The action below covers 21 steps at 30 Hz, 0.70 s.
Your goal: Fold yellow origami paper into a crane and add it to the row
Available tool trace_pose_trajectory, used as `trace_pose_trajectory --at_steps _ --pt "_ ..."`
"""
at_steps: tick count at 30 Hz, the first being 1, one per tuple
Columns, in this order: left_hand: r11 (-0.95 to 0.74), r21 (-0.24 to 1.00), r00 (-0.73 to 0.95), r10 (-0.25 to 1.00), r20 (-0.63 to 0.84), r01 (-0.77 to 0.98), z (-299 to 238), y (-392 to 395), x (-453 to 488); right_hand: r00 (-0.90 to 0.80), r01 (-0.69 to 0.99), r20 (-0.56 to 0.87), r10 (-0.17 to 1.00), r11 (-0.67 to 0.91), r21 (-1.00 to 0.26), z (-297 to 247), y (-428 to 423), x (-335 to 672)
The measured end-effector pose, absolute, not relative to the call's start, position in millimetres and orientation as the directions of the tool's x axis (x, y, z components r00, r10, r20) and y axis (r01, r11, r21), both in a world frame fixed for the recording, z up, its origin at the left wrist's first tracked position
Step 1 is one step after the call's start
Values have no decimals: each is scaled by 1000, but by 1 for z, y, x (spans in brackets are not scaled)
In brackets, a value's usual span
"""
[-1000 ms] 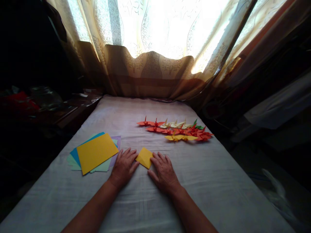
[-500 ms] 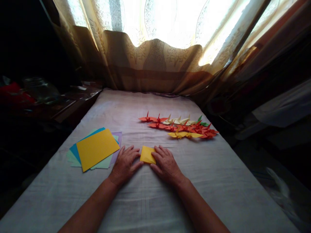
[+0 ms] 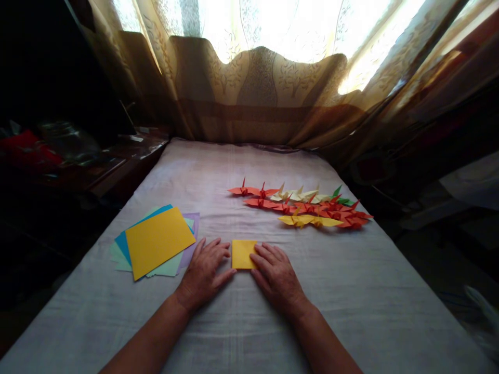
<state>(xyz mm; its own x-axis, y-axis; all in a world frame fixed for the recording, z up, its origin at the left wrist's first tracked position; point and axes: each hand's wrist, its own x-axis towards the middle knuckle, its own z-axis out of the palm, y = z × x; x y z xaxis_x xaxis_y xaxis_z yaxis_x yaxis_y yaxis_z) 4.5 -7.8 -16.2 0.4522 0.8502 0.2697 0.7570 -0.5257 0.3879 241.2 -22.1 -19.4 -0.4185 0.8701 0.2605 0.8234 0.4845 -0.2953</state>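
Note:
A small square of folded yellow paper (image 3: pixel 243 254) lies flat on the cloth between my hands. My right hand (image 3: pixel 277 278) rests over its right edge, fingertips on the paper and fingers stretched out. Beside the left edge is my left hand (image 3: pixel 206 270), palm down with its fingers spread; its thumb tip is close to the lower left corner. I cannot tell whether that thumb touches the paper. Left of my left hand is a stack of coloured sheets, with a yellow sheet (image 3: pixel 159 241) on top and blue, green and purple ones showing beneath.
Several folded paper cranes stand in rows beyond my right hand: red cranes (image 3: pixel 288 208), cream cranes (image 3: pixel 300 196), yellow cranes (image 3: pixel 307 221) and a green one (image 3: pixel 340 197). A pale cloth (image 3: pixel 234 322) covers the surface. Curtains (image 3: pixel 249 88) hang at the far end.
The folded yellow paper has turned slightly and now lies straighter. Both hands stay on either side of it. The whole view has shifted a little.

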Motion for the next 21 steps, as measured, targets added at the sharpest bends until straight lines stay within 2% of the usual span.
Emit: trace_pose_trajectory --at_steps 3,5,7,9,11,13,21 --pt "-528 306 439 842 314 792 -19 -7 -2 -409 823 287 866 486 -294 -22 -22 241" --pt "-451 232 371 872 318 862 -16 -3 -13 -407 818 302 862 491 -300 -24 -22 241" --pt "-245 155 196 941 276 957 -9 2 -27 -409 810 333 850 506 -296 -27 -21 242" --pt "-17 86 2 986 168 996 3 6 -40 -413 801 376 829 527 -283 -31 -20 243" --pt "91 35 -92 995 24 995 16 9 -48 -420 792 416 807 550 -266 -34 -19 244" --pt "115 12 -114 992 -63 993 28 12 -51 -422 786 443 791 563 -255 -36 -18 245" --pt "109 73 -95 979 -178 991 41 26 -60 -417 784 476 774 571 -242 -39 -16 246"
